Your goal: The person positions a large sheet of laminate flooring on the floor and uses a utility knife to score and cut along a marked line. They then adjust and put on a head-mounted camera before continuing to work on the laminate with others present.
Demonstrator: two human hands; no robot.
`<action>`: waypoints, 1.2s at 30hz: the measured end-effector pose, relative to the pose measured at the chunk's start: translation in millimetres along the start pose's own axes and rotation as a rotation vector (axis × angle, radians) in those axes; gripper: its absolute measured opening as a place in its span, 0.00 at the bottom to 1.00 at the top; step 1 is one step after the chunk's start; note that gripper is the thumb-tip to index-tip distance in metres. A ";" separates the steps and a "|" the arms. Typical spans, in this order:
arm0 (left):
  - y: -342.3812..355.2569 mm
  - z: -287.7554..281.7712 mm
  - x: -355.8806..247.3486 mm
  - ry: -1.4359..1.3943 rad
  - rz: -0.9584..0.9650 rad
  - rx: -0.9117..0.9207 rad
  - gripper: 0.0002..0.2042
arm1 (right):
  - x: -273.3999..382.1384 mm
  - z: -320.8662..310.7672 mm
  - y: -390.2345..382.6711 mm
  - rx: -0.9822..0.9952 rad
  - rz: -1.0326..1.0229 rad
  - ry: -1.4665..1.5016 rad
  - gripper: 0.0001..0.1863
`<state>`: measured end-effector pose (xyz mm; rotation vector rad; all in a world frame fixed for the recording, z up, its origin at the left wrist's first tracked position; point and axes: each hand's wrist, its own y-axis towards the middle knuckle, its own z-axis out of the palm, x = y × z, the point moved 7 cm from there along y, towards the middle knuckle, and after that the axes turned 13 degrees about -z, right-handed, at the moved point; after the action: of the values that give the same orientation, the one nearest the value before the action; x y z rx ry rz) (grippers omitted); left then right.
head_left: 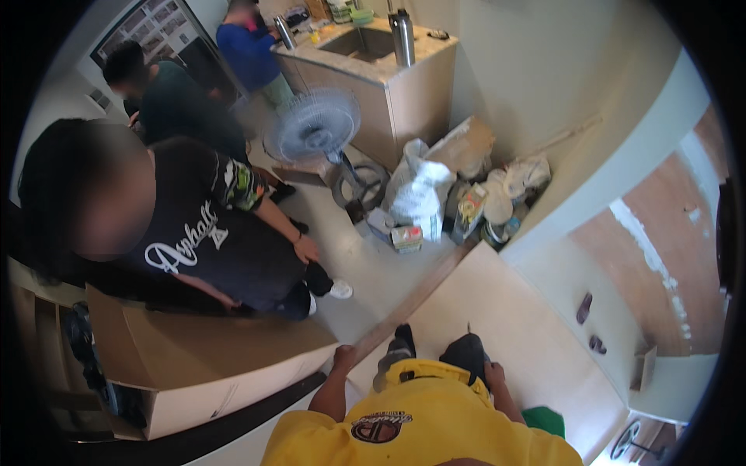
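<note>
My left hand (344,357) is held out at my left side, its fingers curled closed; whether anything lies inside them is hidden. It is close to the far right corner of a long open cardboard box (225,353). My right hand (494,376) hangs low beside my right thigh, against the dark trousers (465,356), and its fingers are too small and partly hidden to read. Below and beside my legs spreads a pale wooden panel (536,334). A green piece (545,421) shows behind my right arm.
A person in a dark printed T-shirt (225,233) stands just past the box; two more people are farther back. A standing fan (315,128), white sacks (420,190) and small cartons (406,238) occupy the floor ahead. Behind them is a sink counter (388,101) with a metal bottle (402,39).
</note>
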<state>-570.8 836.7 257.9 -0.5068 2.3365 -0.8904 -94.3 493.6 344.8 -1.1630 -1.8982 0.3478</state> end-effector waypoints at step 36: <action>-87.3 215.9 -346.5 0.434 -0.064 0.410 0.32 | 93.7 -208.6 227.1 0.331 -0.056 -0.049 0.20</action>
<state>-158.4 855.4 320.1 -0.2312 2.4152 -1.5959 184.6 651.5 378.2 -0.8858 -1.8256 0.6374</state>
